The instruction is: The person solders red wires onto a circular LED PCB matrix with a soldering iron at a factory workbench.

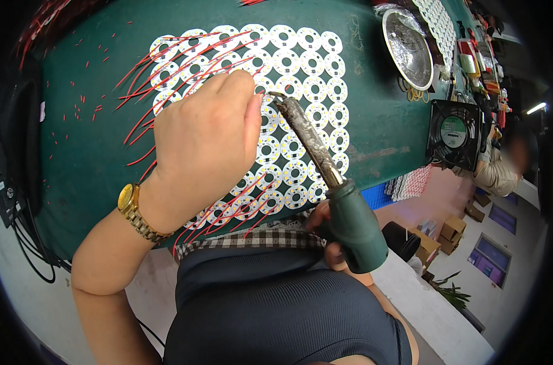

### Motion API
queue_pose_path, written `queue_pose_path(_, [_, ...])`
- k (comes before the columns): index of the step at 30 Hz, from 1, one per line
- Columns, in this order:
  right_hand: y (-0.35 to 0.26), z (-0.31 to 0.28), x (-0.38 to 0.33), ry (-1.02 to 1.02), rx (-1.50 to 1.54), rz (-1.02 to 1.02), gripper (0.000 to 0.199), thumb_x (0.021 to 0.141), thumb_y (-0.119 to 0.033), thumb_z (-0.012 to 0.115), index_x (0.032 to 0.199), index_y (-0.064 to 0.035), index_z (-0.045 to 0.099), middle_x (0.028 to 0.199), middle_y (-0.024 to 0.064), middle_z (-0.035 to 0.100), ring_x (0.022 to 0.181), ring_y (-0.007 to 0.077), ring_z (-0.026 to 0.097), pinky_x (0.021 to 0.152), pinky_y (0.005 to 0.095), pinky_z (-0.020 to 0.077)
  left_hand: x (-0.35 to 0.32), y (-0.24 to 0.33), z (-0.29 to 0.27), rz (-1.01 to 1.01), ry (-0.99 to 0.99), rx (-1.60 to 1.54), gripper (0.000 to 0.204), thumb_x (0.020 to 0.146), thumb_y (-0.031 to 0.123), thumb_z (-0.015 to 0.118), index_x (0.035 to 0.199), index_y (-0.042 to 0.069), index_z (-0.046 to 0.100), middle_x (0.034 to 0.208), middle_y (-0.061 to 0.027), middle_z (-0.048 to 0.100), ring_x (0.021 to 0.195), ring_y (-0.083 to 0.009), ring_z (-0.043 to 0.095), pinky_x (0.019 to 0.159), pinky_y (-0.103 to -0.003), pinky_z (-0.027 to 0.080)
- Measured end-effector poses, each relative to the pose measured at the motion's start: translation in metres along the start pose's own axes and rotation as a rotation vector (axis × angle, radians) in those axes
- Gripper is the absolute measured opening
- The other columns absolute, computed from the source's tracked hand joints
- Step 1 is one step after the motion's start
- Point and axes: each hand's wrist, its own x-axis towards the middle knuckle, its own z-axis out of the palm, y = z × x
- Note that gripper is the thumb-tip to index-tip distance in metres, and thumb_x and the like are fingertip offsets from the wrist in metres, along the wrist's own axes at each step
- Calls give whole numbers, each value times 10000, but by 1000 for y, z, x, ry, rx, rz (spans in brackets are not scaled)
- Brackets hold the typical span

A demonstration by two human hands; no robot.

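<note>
soldering iron: green-handled, tilted | ring boards: white, gridded | red wires: slanting

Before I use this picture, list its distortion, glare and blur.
Head view: the edges of the green table bend toward a dark rim; head view: the metal bowl shows glare, and a light tube glows white; head view: the co-worker's head is blurred, while the soldering iron looks fairly sharp.

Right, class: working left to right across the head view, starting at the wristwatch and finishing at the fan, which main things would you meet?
Gold wristwatch → left hand → soldering iron → metal bowl → black fan.
</note>
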Motion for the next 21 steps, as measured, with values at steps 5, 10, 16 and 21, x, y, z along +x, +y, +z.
queue_pose_path(5, [-12,-18,6,-301,-55,140,569,861,-463,646,1166,6,541,908,97,611,781,201,592,668,323,487,0,0,1,11,6,8,147,862,123,618,789,56,511,701,-95,567,545,-290,586,472,-377,453])
queue_pose_path(10, [0,-13,7,-221,-7,-67,685,846,-502,668,1253,23,501,910,84,612,815,196,600,675,308,485,-1,2,-1,7,-9,40,136,863,126,617,799,52,523,713,-100,570,553,-290,589,477,-375,457])
queue_pose_path(16, [-8,0,-3,-1,179,-26,724,847,-483,681,1314,23,457,932,131,596,836,198,601,695,320,489,2,8,-22,-59,-65,-122,131,855,107,604,763,43,535,726,-117,566,604,-313,590,523,-401,450])
queue_pose_path(21, [9,-14,-2,-195,94,-208,675,842,-380,680,1329,17,436,953,118,593,856,198,591,732,321,491,-2,9,-23,-101,-256,-5,148,850,121,600,750,30,539,675,-138,568,611,-317,589,541,-412,447])
